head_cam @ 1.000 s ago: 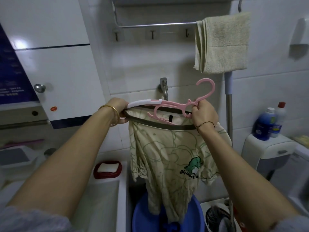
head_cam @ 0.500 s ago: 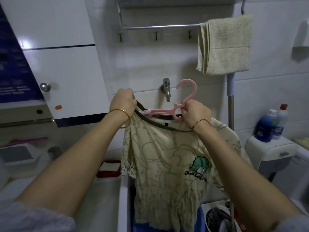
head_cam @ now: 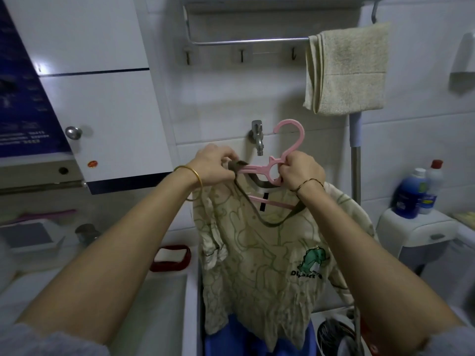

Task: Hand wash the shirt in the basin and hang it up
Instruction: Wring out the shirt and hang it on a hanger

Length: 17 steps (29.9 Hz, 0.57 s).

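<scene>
Gripping pink hanger [head_cam: 253, 170] in right hand [head_cam: 301, 173], left hand [head_cam: 213, 165] pinching collar [head_cam: 247, 199] at hanger arm, shirt [head_cam: 257, 258] hanging over blue basin [head_cam: 226, 340], white soap [head_cam: 171, 254] in red dish [head_cam: 164, 266]

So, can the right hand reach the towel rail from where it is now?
Probably yes. The right hand grips the pink hanger below the rail, with open space between them. The towel covers only the rail's right end.
</scene>
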{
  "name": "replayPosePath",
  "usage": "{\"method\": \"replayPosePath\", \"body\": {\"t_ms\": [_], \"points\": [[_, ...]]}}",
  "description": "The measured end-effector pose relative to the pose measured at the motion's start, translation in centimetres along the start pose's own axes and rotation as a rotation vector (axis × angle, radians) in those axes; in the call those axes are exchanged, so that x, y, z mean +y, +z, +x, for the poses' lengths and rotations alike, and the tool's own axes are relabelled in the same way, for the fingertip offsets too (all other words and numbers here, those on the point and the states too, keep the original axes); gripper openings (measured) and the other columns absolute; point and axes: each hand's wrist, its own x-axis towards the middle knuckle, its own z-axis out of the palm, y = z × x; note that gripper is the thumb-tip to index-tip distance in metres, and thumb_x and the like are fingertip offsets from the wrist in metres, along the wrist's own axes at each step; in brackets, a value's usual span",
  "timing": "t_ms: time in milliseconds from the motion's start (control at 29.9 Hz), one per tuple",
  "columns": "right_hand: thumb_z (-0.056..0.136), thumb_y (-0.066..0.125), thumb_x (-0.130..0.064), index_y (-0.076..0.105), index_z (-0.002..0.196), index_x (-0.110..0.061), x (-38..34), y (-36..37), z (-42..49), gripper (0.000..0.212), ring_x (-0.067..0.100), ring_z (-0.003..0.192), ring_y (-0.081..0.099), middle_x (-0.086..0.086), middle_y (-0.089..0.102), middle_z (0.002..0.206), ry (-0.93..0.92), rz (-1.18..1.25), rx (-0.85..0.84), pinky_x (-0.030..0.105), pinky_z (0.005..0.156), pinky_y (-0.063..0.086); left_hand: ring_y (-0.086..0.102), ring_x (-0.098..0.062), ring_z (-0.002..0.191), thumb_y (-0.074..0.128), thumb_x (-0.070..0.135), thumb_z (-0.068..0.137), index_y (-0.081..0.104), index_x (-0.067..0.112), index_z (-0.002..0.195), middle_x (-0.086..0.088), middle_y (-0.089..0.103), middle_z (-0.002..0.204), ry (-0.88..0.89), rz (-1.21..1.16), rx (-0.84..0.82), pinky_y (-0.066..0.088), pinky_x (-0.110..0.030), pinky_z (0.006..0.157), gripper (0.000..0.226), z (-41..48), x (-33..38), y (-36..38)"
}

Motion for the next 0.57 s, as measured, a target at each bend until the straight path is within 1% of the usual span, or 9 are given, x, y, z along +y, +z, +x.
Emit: {"method": "replayPosePath", "body": {"t_ms": [67, 100, 200, 267, 301, 334, 434, 501, 568], "points": [[0.093, 0.047, -0.021, 0.054, 0.08, -0.02, 0.0, 0.1, 0.1, 0.015, 0.025, 0.081, 0.052, 0.002, 0.054, 0.084, -0.006, 0.016, 0.002, 0.028, 0.067, 0.036, 0.049, -0.019, 0.089, 0.068, 0.021, 0.081, 0.058, 0.016, 0.112, 0.0, 0.049, 0.099, 0.022, 0.03, -0.023, 0.037, -0.024, 0.074, 0.033, 0.1, -0.2, 0.9], [0.092, 0.047, -0.021, 0.054, 0.079, -0.019, 0.0, 0.1, 0.2, 0.015, 0.025, 0.082, 0.054, 0.001, 0.055, 0.084, -0.012, 0.023, -0.003, 0.028, 0.066, 0.037, 0.048, -0.017, 0.087, 0.066, 0.021, 0.084, 0.058, 0.014, 0.11, 0.0, 0.05, 0.098, 0.036, 0.037, -0.011, 0.035, -0.024, 0.073, 0.028, 0.1, -0.2, 1.3], [0.089, 0.049, -0.019, 0.054, 0.073, -0.017, 0.4, 0.1, 0.7, 0.017, 0.027, 0.087, 0.06, 0.002, 0.06, 0.083, -0.031, 0.072, -0.076, 0.031, 0.068, 0.043, 0.051, -0.02, 0.086, 0.06, 0.019, 0.089, 0.06, 0.008, 0.103, -0.004, 0.055, 0.092, 0.072, 0.005, 0.013, 0.037, -0.027, 0.073, 0.018, 0.4, -0.4, 1.9], [0.083, 0.053, -0.024, 0.054, 0.078, -0.02, 0.9, -0.3, 1.2, 0.007, 0.026, 0.087, 0.062, 0.002, 0.063, 0.085, -0.064, 0.162, -0.172, 0.037, 0.076, 0.051, 0.049, -0.02, 0.085, 0.061, 0.017, 0.088, 0.061, 0.008, 0.101, -0.002, 0.054, 0.089, 0.095, -0.009, 0.049, 0.04, -0.031, 0.076, 0.016, 0.6, -0.7, 1.8], [0.08, 0.056, -0.03, 0.055, 0.086, -0.021, 1.2, -0.7, 1.3, 0.011, 0.024, 0.087, 0.062, 0.001, 0.063, 0.087, -0.086, 0.205, -0.201, 0.041, 0.08, 0.052, 0.049, -0.02, 0.084, 0.061, 0.017, 0.088, 0.062, 0.009, 0.1, -0.001, 0.054, 0.088, 0.103, -0.016, 0.076, 0.041, -0.033, 0.078, 0.015, 0.7, -1.0, 1.7], [0.078, 0.058, -0.035, 0.056, 0.094, -0.02, 1.6, -1.3, 1.2, 0.022, 0.022, 0.087, 0.061, -0.001, 0.062, 0.087, -0.094, 0.236, -0.216, 0.042, 0.082, 0.051, 0.049, -0.02, 0.084, 0.062, 0.016, 0.087, 0.063, 0.009, 0.1, 0.0, 0.054, 0.087, 0.108, -0.028, 0.108, 0.042, -0.034, 0.078, 0.015, 0.8, -1.2, 1.6], [0.072, 0.058, -0.043, 0.058, 0.105, -0.017, 3.0, -2.4, 1.2, 0.042, 0.019, 0.09, 0.057, -0.005, 0.058, 0.087, -0.098, 0.305, -0.212, 0.032, 0.077, 0.045, 0.047, -0.018, 0.082, 0.063, 0.014, 0.086, 0.065, 0.007, 0.102, -0.003, 0.057, 0.088, 0.089, -0.064, 0.198, 0.038, -0.03, 0.074, 0.017, 1.2, -2.0, 0.8], [0.076, 0.062, -0.032, 0.058, 0.112, -0.015, 4.3, -2.2, 1.6, 0.04, 0.018, 0.089, 0.053, -0.001, 0.056, 0.094, -0.106, 0.248, -0.164, 0.028, 0.073, 0.039, 0.048, -0.017, 0.085, 0.063, 0.012, 0.086, 0.065, 0.006, 0.101, -0.006, 0.059, 0.092, 0.085, -0.096, 0.246, 0.037, -0.029, 0.076, 0.016, 1.4, -2.3, 0.3], [0.08, 0.063, -0.019, 0.058, 0.106, -0.013, 5.2, -1.8, 2.2, 0.028, 0.021, 0.085, 0.052, 0.003, 0.055, 0.092, -0.12, 0.119, -0.072, 0.03, 0.07, 0.039, 0.05, -0.017, 0.086, 0.063, 0.01, 0.086, 0.065, 0.005, 0.1, -0.006, 0.059, 0.092, 0.091, -0.136, 0.276, 0.035, -0.024, 0.073, 0.015, 1.5, -2.4, -0.2]]}}
